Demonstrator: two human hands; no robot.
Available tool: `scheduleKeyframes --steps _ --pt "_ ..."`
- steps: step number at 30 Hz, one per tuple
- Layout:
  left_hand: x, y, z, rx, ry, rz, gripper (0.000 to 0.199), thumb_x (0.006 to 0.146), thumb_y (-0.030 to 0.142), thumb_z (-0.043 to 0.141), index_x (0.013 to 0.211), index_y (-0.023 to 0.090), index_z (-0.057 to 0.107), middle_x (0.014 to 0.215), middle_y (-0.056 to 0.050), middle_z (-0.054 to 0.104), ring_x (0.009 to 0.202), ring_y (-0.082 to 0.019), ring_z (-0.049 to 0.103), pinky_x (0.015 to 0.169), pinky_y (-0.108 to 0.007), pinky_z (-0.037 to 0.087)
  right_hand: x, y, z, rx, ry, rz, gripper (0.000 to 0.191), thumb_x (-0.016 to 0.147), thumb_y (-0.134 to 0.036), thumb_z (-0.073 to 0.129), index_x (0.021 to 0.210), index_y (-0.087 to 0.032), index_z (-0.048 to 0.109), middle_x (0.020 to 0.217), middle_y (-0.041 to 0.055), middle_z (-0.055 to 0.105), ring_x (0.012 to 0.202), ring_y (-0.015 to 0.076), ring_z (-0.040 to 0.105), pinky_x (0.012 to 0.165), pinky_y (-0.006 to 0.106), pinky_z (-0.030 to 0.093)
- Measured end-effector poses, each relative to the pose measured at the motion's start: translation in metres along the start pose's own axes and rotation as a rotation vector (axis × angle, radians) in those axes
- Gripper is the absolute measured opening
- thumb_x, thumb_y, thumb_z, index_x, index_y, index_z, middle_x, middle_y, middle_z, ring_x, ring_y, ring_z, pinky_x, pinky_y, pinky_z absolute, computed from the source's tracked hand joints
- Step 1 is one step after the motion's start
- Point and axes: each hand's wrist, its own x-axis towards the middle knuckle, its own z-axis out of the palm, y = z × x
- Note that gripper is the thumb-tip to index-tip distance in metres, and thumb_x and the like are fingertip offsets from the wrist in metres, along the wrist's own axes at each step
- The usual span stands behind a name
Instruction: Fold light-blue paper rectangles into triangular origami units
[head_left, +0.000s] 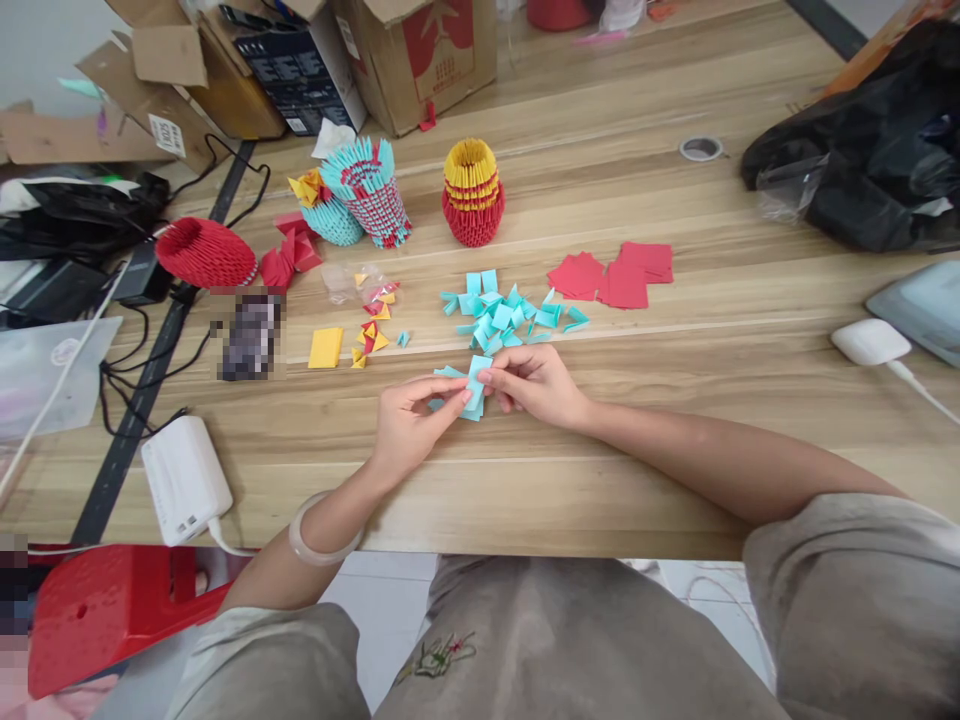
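Between both hands is a small light-blue paper strip (pixel 477 380), held upright above the table. My left hand (pixel 411 418) pinches its lower left side with thumb and fingertips. On its right edge, the thumb and bent fingers of my right hand (pixel 541 385) grip it. Some flat light-blue paper pieces (pixel 448 372) lie just beneath, partly covered by my fingers. Right behind the hands spreads a loose heap of folded light-blue paper pieces (pixel 501 315).
Red paper squares (pixel 626 280) lie right of the heap; a yellow paper stack (pixel 325 348) and small folded pieces lie left. Behind stand a red-and-yellow paper vase (pixel 474 195) and a blue-and-red one (pixel 375 195). A white power adapter (pixel 186 480) and cables sit at left.
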Motion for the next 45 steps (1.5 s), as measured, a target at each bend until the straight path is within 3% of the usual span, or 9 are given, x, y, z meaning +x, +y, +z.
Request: scheduleKeyframes --steps 6,13,17,22,26,30,34,40,45 --pt "-0.001 0.001 0.002 0.016 0.093 0.035 0.01 0.068 0.019 0.076 0.078 0.018 0.076 0.076 -0.004 0.075 0.07 -0.015 0.07 0.065 -0.025 0.058 0.001 0.002 0.0 -0.005 -0.108 0.014 0.038 0.074 -0.048 0.07 0.065 -0.012 0.06 0.046 -0.0036 0.054 0.036 0.0034 0.043 0.038 0.017 0.033" --pt "-0.001 0.001 0.002 0.015 0.099 0.078 0.008 0.069 0.018 0.075 0.078 0.019 0.076 0.077 -0.004 0.075 0.071 -0.015 0.07 0.064 -0.024 0.057 0.001 0.008 -0.001 -0.055 -0.173 -0.002 0.035 0.077 -0.045 0.067 0.068 -0.012 0.06 0.055 -0.0018 0.057 0.044 0.0052 0.051 0.043 0.017 0.04" --pt "-0.002 0.0 0.002 -0.039 0.042 0.043 0.009 0.072 0.02 0.074 0.08 0.017 0.074 0.076 -0.004 0.074 0.067 -0.013 0.068 0.063 -0.023 0.056 0.001 0.012 -0.002 -0.135 -0.21 -0.008 0.037 0.079 -0.047 0.063 0.068 -0.012 0.058 0.055 -0.0014 0.055 0.047 0.0072 0.052 0.045 0.019 0.04" --pt "0.0 0.001 0.002 -0.106 0.014 0.03 0.022 0.074 0.022 0.073 0.094 0.016 0.067 0.074 -0.002 0.069 0.067 -0.011 0.064 0.064 -0.021 0.054 -0.001 0.013 -0.002 -0.286 -0.234 -0.126 0.03 0.082 -0.04 0.06 0.073 -0.011 0.063 0.054 -0.0017 0.054 0.047 0.0062 0.046 0.045 0.019 0.036" --pt "0.002 0.001 -0.001 -0.091 -0.019 0.065 0.042 0.076 0.021 0.069 0.116 0.019 0.056 0.07 0.002 0.064 0.064 -0.01 0.062 0.061 -0.021 0.053 -0.002 0.013 -0.001 -0.299 -0.117 -0.188 0.027 0.084 -0.036 0.059 0.075 -0.012 0.064 0.059 0.0001 0.058 0.05 0.0066 0.047 0.047 0.019 0.037" --pt "0.0 -0.006 -0.004 0.063 -0.069 0.029 0.024 0.078 0.024 0.068 0.101 0.017 0.064 0.086 -0.005 0.07 0.072 -0.013 0.065 0.066 -0.023 0.054 -0.002 0.015 -0.002 -0.261 -0.005 -0.225 0.024 0.085 -0.036 0.058 0.08 -0.013 0.066 0.07 0.0037 0.065 0.06 0.01 0.057 0.055 0.022 0.045" --pt "-0.002 -0.008 -0.006 0.183 -0.082 0.074 0.013 0.079 0.023 0.067 0.09 0.017 0.071 0.086 -0.005 0.074 0.078 -0.016 0.068 0.073 -0.025 0.054 -0.001 0.015 -0.004 -0.272 0.07 -0.315 0.017 0.084 -0.03 0.059 0.078 -0.015 0.066 0.081 0.0065 0.071 0.071 0.0126 0.063 0.065 0.025 0.05" --pt "0.001 0.005 -0.006 0.368 -0.05 0.278 0.011 0.081 0.018 0.063 0.079 0.016 0.073 0.078 -0.005 0.075 0.07 -0.015 0.07 0.067 -0.023 0.055 -0.001 0.013 -0.005 -0.321 0.044 -0.383 0.011 0.081 -0.023 0.063 0.075 -0.015 0.066 0.079 0.0069 0.073 0.07 0.0126 0.064 0.064 0.026 0.051" --pt "0.002 0.005 -0.007 0.423 -0.09 0.323 0.013 0.08 0.017 0.062 0.072 0.016 0.071 0.071 -0.002 0.074 0.061 -0.012 0.067 0.057 -0.019 0.052 -0.002 0.014 -0.005 -0.361 0.041 -0.468 0.01 0.081 -0.022 0.064 0.077 -0.015 0.068 0.08 0.0081 0.074 0.071 0.0137 0.067 0.066 0.027 0.053"
